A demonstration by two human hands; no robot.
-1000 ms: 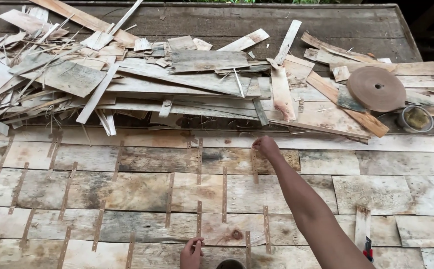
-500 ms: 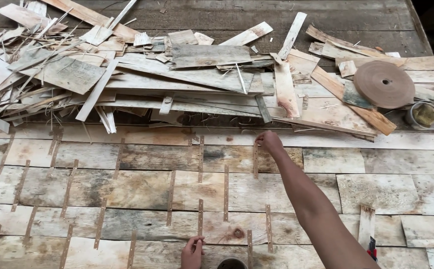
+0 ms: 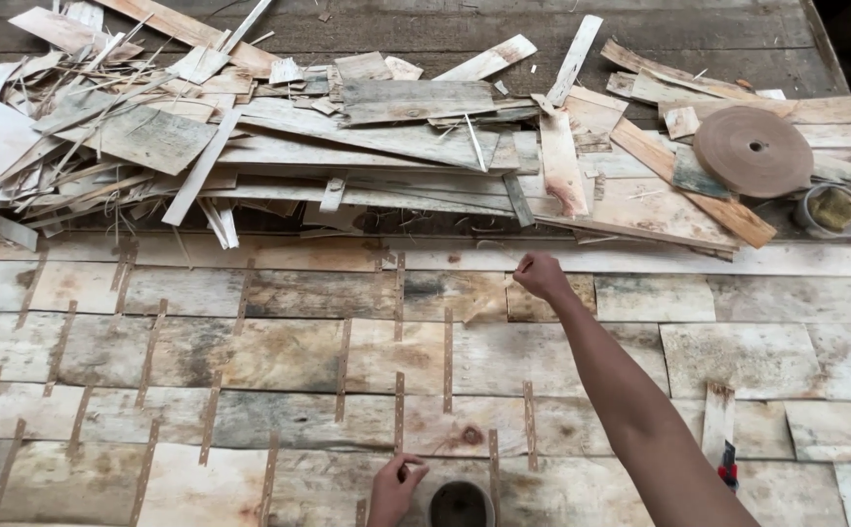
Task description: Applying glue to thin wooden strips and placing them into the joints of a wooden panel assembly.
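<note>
Here, the right hand [image 3: 541, 275] is stretched out, fingers curled, onto the taped veneer sheets [image 3: 299, 351]; the left hand [image 3: 395, 486] is pinched narrow beside a tape roll [image 3: 460, 504].

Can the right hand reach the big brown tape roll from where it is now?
Probably yes. The right hand is stretched over the joined veneer sheets, and the tape roll lies uncovered on the scrap pile, further right. Only loose, flat strips lie between them.
</note>
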